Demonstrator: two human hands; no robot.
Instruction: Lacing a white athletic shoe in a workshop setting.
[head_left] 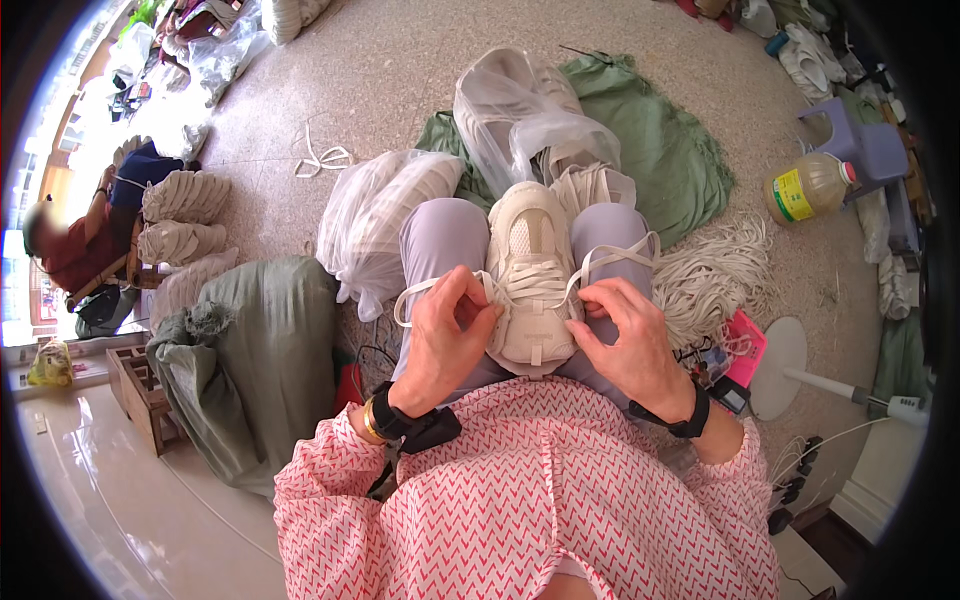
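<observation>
An off-white sneaker [533, 262] rests between my knees, toe pointing away from me and tongue toward my body. Its lace is threaded across the front, and the two loose ends loop out to either side. My left hand [447, 330] pinches the left shoelace [408, 298] close to the eyelets, thumb against forefinger. On the other side my right hand [632, 338] has thumb and fingers closed around the right shoelace [622, 256] at the shoe's edge. The exact pinch points are partly hidden by the fingers.
Clear bags of shoes [385, 220] lie beyond my knees, beside a green sack [660, 150]. A heap of white laces [715, 280] and a pink tray [743, 345] are at right. A full green sack [260, 370] stands left. Another person [85, 230] sits far left.
</observation>
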